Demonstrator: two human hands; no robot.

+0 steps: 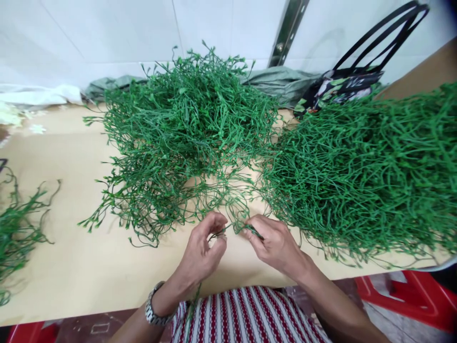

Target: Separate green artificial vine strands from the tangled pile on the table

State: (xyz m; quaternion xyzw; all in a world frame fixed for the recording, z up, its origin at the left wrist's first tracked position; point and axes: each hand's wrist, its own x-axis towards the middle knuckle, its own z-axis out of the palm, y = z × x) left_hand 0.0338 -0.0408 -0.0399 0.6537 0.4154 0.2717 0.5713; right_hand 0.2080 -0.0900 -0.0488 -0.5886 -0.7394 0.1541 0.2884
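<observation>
Head view: the left hand (205,250) curled loosely around, and the right hand (274,242) pinched, thin green stems (254,232), seemingly light, bendy, tangle-prone, best gripped singly mid-length.

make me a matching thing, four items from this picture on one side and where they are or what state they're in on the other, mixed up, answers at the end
Column 1
1. watch
2. bag
3. white cloth
4. right hand

Column 2
A. at the far left, by the wall
B. fingers pinching thin green stems
C. silver, around the left wrist
D. black handles up, behind the green pile on the right

Right pairs: 1-C, 2-D, 3-A, 4-B
</observation>
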